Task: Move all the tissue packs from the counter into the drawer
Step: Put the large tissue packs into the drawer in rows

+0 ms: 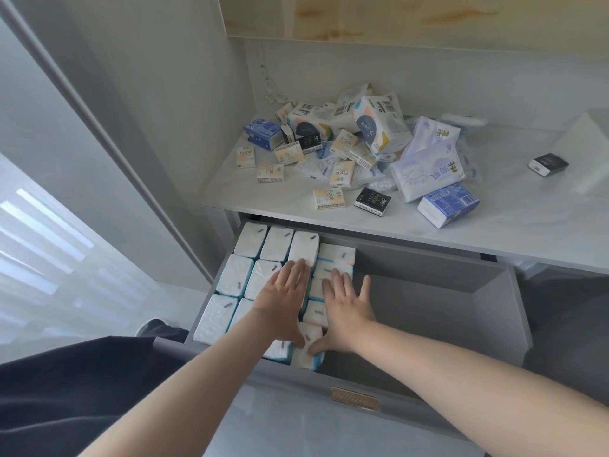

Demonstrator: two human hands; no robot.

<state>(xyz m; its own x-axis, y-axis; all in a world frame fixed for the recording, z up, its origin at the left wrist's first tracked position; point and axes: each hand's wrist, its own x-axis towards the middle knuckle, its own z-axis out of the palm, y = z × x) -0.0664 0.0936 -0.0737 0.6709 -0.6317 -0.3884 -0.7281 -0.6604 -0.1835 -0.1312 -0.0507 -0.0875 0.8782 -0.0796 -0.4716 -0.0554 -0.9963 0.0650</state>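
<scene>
We see two forearms, the left forearm (197, 390) and the right forearm (461, 364), both uncovered from the wrist back to the frame edge. Each ends in a bare grip: the left grip (280, 301) and the right grip (346, 315). On the person's left side we see a dark navy garment (66, 397) of plain, matte cloth. Just past it a dark rounded shape (155, 326) shows; we cannot tell whether it is footwear.

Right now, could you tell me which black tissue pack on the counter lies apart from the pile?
The far-right black pack, on bare counter; the other two sit in or beside the pile.
</scene>
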